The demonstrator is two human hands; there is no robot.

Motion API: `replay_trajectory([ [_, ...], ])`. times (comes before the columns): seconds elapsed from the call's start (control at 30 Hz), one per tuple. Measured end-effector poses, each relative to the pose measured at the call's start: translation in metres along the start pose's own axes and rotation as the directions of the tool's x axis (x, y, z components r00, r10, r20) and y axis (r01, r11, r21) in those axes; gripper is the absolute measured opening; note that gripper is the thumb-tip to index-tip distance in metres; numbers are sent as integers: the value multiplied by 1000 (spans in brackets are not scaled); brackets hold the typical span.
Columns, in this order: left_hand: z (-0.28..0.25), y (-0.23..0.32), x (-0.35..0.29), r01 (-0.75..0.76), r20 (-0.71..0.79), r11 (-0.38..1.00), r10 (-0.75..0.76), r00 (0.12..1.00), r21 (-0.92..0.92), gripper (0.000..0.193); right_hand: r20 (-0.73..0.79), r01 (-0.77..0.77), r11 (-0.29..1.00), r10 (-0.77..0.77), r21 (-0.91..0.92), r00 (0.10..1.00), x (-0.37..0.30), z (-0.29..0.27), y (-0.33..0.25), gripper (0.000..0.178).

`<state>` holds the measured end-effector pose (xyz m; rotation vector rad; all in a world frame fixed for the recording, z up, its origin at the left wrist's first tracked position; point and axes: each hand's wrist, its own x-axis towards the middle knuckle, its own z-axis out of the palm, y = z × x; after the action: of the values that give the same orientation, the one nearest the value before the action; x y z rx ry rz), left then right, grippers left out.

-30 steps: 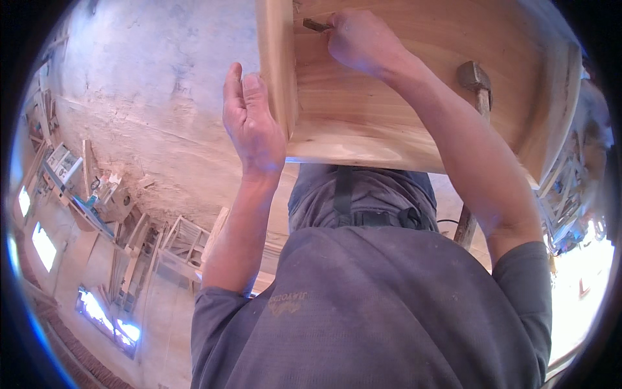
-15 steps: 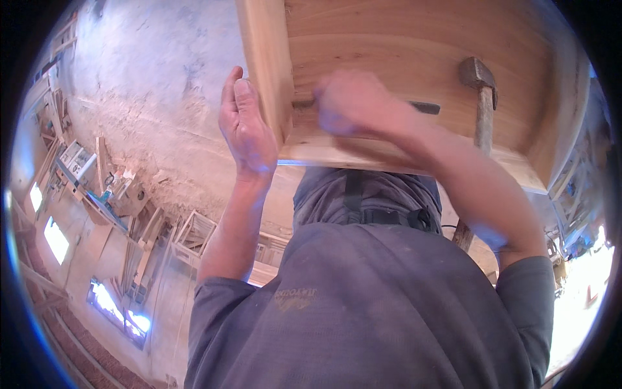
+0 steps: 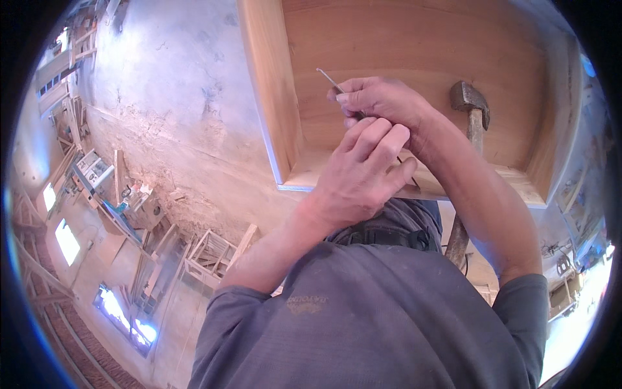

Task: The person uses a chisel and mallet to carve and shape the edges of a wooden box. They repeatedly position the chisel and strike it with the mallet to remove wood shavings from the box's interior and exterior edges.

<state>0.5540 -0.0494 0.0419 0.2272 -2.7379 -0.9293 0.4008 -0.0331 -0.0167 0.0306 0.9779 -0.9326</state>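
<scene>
My right hand (image 3: 383,106) is closed around a thin metal tool (image 3: 332,81), held above the wooden box. A slim, pale tip with a small bend sticks out past the fingertips. Just below, my left hand (image 3: 363,165) is curled closed against it, and a dark, narrow length shows between and past its fingers; most of the tool is hidden by the hands. Under both hands lies the open wooden box (image 3: 414,39), its near edge against my waist. A hammer (image 3: 469,104) with a worn metal head and wooden handle rests over the box's near edge, beside my right forearm.
A rough plaster wall or floor surface (image 3: 175,84) spreads to the left of the box. Farther left are a cluttered bench (image 3: 107,211), wooden frames (image 3: 210,256) and loose boards. More clutter and bright daylight are at the right rim.
My left hand has left the box's left side and come over to my right hand. The dark bar lying in the box is no longer seen there; my right hand has lifted with the tool.
</scene>
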Motion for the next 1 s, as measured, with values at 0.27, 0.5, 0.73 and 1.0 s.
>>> replay_trajectory([
  [0.27,-43,-41,-2,312,-298,913,-231,926,264,34,-178,168,607,-467,-777,866,36,-5,-13,19],
  [0.5,-57,-72,-1,670,-205,740,-665,718,-54,78,-65,45,102,-858,-994,510,80,-2,-83,23],
  [0.73,-57,-80,-8,617,-189,780,-625,757,-108,80,133,-20,-154,-907,-988,400,132,-13,-111,39],
  [1.0,-56,-82,-15,612,-269,677,-731,628,-409,69,112,35,-108,-876,-994,469,152,8,-117,39],
])
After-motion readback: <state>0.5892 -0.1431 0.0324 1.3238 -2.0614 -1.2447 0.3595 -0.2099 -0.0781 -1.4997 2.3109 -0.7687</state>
